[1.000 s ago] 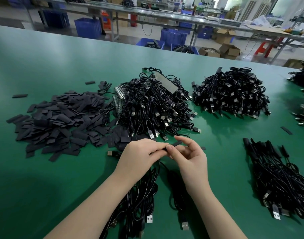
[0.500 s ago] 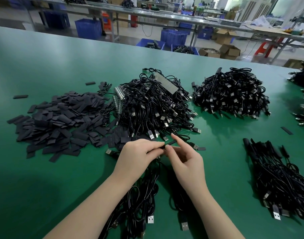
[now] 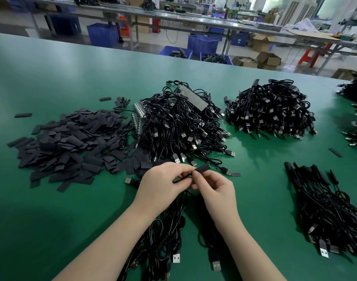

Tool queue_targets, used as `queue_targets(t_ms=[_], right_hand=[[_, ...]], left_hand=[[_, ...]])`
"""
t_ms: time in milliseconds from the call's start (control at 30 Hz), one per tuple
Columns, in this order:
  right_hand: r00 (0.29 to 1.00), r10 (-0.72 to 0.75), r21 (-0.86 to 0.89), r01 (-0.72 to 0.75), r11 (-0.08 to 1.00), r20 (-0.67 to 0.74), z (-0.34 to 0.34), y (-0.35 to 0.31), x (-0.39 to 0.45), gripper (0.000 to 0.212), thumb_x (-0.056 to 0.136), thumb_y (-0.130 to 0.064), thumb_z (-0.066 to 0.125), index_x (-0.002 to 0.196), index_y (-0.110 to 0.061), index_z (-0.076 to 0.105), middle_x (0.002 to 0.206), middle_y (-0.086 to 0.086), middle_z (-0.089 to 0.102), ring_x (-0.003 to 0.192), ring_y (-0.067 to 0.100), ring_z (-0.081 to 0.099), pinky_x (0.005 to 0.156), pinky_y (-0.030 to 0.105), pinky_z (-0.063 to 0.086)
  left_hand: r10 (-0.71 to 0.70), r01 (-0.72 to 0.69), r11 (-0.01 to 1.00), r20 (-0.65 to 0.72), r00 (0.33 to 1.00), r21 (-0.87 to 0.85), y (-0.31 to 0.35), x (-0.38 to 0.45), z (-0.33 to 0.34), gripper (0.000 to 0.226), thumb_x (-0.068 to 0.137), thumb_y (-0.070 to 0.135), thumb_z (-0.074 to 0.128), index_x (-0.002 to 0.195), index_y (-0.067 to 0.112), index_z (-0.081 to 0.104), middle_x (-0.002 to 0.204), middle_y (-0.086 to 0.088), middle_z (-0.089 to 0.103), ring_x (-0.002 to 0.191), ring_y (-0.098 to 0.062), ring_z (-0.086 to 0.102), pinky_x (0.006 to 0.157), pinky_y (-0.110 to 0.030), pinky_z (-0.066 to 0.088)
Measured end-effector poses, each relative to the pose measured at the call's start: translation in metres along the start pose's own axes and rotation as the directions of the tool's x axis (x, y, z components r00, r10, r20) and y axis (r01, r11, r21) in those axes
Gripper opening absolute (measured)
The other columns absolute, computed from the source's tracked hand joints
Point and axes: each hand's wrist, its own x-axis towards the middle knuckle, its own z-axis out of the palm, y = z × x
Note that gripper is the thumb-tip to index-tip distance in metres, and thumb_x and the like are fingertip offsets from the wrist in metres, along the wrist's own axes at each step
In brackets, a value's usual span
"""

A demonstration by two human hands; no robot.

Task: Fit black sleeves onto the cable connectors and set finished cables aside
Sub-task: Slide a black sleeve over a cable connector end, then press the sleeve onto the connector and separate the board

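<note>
green table (image 3: 52, 78) bears sleeve heap (image 3: 72, 142) and cable piles (image 3: 179, 122).

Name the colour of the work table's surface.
Green, plain and unpatterned; the table shows in the head view.

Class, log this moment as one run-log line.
stage: fitting sleeve | left hand: holds cable end | right hand: pinches black sleeve | loose sleeves: left of hands | sleeved cables: right

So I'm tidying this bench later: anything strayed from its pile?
Yes, a few black sleeves lie apart from the sleeve pile: one far left, one behind the pile, and one on the right, alone on the green table.
</note>
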Motion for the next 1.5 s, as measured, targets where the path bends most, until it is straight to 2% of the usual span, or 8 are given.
queue_targets(t_ms=[200, 433, 667, 833, 1000, 1100, 1267, 1500], right_hand=[[0.984, 0.122, 0.276, -0.083, 0.958, -0.127, -0.006, 0.002, 0.006, 0.023, 0.094, -0.014, 0.066, 0.072, -0.017, 0.07, 0.071, -0.001, 0.069, 0.061, 0.009, 0.06, 0.069, 0.028, 0.048], [0.999, 0.028, 0.088, -0.024, 0.996, -0.045, 0.0, 0.001, 0.0, 0.022, 0.089, -0.014, 0.072, 0.078, -0.031, 0.08, 0.075, -0.005, 0.075, 0.069, 0.003, 0.068, 0.065, 0.011, 0.049], [0.945, -0.039, 0.419, 0.181, 0.89, -0.325, -0.053, -0.051, 0.012, 0.01, 0.081, -0.032, 0.07, 0.073, -0.029, 0.075, 0.082, 0.003, 0.075, 0.075, 0.016, 0.071, 0.069, 0.024, 0.057], [0.744, -0.31, -0.411, 0.052, 0.91, -0.592, -0.154, -0.073, 0.007, 0.024, 0.084, -0.06, 0.061, 0.093, -0.041, 0.072, 0.079, -0.009, 0.074, 0.066, 0.009, 0.069, 0.049, 0.021, 0.052], [0.796, -0.133, -0.785, -0.529, 0.324, -0.591, -0.211, -0.044, 0.022, 0.035, 0.095, -0.041, 0.056, 0.111, -0.014, 0.071, 0.086, 0.017, 0.07, 0.082, 0.039, 0.065, 0.066, 0.04, 0.057], [0.825, -0.204, -0.848, -0.497, 0.181, -0.527, -0.19, -0.043, 0.022, 0.035, 0.091, -0.036, 0.064, 0.114, -0.011, 0.07, 0.105, 0.02, 0.069, 0.104, 0.043, 0.06, 0.085, 0.048, 0.051], [0.977, -0.16, -0.841, -0.033, 0.54, -0.141, -0.092, -0.047, 0.016, 0.035, 0.088, -0.038, 0.069, 0.119, -0.021, 0.071, 0.109, 0.001, 0.073, 0.095, 0.02, 0.064, 0.085, 0.031, 0.048], [0.947, 0.104, -0.839, 0.213, 0.501, 0.303, 0.003, -0.005, 0.023, 0.059, 0.088, -0.057, 0.061, 0.14, -0.031, 0.053, 0.126, 0.001, 0.05, 0.123, 0.022, 0.043, 0.103, 0.036, 0.041]], left_hand=[[0.003, -0.009, 0.99, 0.048, 0.999, 0.142, -0.002, 0.002, -0.001, 0.024, 0.083, 0.033, 0.073, 0.107, 0.034, 0.074, 0.101, 0.018, 0.072, 0.096, 0.003, 0.062, 0.082, -0.018, 0.051], [0.031, -0.032, 0.998, 0.008, 0.999, 0.053, -0.005, 0.002, -0.001, 0.025, 0.084, 0.024, 0.075, 0.107, 0.031, 0.075, 0.099, 0.017, 0.072, 0.096, 0.003, 0.062, 0.083, -0.027, 0.053], [0.067, -0.066, 0.998, -0.185, 0.98, 0.013, -0.002, 0.004, -0.006, 0.039, 0.089, 0.038, 0.067, 0.126, 0.024, 0.064, 0.116, 0.022, 0.057, 0.111, 0.015, 0.048, 0.095, -0.001, 0.032], [-0.002, 0.004, 1.0, -0.162, 0.987, 0.009, -0.006, 0.006, -0.006, 0.023, 0.093, 0.016, 0.064, 0.113, 0.025, 0.072, 0.1, 0.015, 0.068, 0.089, -0.003, 0.062, 0.075, -0.023, 0.052], [-0.054, 0.067, 0.987, -0.094, 0.994, 0.143, -0.007, 0.005, -0.004, 0.022, 0.093, 0.021, 0.061, 0.111, 0.029, 0.072, 0.099, 0.016, 0.068, 0.073, -0.007, 0.064, 0.071, -0.031, 0.055], [-0.069, 0.075, 0.944, -0.028, 0.997, 0.32, -0.01, 0.006, -0.005, 0.023, 0.094, 0.026, 0.058, 0.112, 0.03, 0.072, 0.099, 0.014, 0.067, 0.085, -0.007, 0.063, 0.079, -0.028, 0.049], [-0.129, 0.107, 0.887, 0.018, 0.991, 0.45, -0.017, 0.008, -0.006, 0.027, 0.097, 0.03, 0.049, 0.114, 0.033, 0.07, 0.106, 0.014, 0.068, 0.095, -0.011, 0.063, 0.077, -0.03, 0.047], [-0.206, 0.195, 0.919, -0.004, 0.978, 0.342, -0.018, 0.007, -0.005, 0.023, 0.096, 0.031, 0.052, 0.109, 0.038, 0.069, 0.089, 0.013, 0.07, 0.075, -0.009, 0.06, 0.057, -0.023, 0.039]])
